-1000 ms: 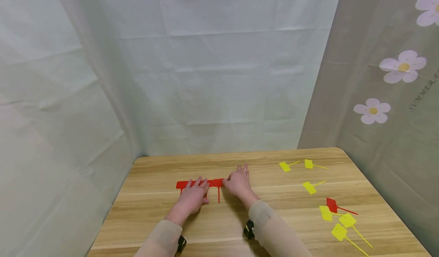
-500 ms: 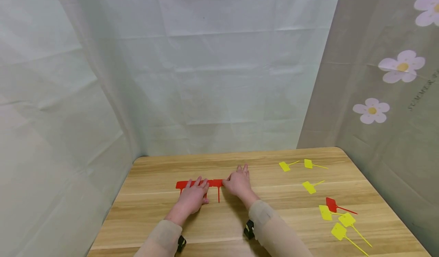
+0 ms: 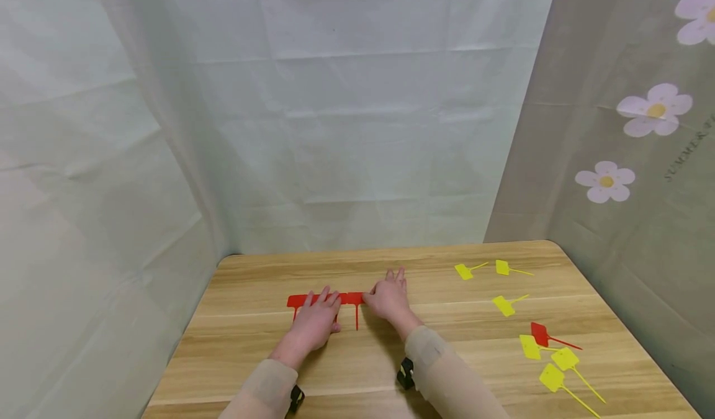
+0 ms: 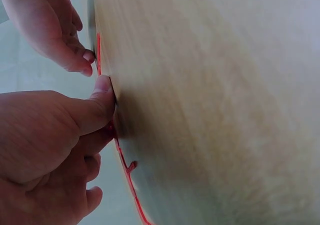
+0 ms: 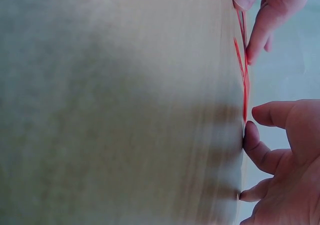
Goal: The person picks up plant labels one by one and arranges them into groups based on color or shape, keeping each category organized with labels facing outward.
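Near the middle of the wooden table (image 3: 251, 369), a bit toward the far edge, you've got a row of flat red plastic flag-shaped tags (image 3: 353, 298) lying side by side, thin tails pointing back toward you. Your left hand (image 3: 313, 319) sits on top of the left part of the row, fingers fairly straight and pressing down flat, with the thumb tip against the table right at the tags' edge in the left wrist view. Your right hand (image 3: 388, 296) is at the right end of the row, fingers loosely spread and resting on the wood, thumb side touching the last red tag; neither hand is actually gripping anything as far as I can see. My guess is you're pinning the row from both ends so the tags stay lined up and butted together instead of sliding around. Over by the right edge there's a scatter of yellow plastic tags (image 3: 505, 305) of the same shape: two near the far right corner, one a little closer, and a small cluster nearer the front right corner, where one loose red tag (image 3: 540, 333) lies touching a yellow one. They're all well apart from your hands, so nothing sits between you and the row. Pale fabric sheets (image 3: 357, 127) hang behind and to the left, and a curtain with flower prints (image 3: 625, 158) hangs on the right.
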### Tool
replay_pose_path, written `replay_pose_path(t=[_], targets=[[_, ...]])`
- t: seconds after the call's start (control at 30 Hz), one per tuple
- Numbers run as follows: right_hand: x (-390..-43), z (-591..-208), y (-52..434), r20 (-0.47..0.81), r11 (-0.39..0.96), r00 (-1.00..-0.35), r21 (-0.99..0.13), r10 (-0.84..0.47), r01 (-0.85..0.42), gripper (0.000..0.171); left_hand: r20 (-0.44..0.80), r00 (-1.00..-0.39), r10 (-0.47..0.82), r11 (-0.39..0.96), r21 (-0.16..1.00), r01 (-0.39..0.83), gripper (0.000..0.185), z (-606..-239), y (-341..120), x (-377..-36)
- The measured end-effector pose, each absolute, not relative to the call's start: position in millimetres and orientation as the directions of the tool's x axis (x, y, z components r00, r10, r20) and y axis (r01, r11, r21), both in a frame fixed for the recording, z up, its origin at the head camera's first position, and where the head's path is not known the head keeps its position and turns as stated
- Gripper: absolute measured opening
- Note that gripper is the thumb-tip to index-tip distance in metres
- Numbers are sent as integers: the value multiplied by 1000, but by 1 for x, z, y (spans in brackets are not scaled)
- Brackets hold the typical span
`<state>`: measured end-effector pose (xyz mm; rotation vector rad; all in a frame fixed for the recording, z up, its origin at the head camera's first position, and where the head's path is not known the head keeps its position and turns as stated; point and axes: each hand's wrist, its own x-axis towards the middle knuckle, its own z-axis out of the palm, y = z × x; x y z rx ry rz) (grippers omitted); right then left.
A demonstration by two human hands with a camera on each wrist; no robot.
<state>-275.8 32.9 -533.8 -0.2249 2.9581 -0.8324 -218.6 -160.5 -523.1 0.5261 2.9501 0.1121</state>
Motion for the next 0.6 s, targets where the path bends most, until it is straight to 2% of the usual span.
replay_pose_path(t=[0.6], targets=[[-276,-534,33,-13,847,-988,-517,-154,-125,31,-110,-930,351,936,86,343,67,-524,-162,-215]])
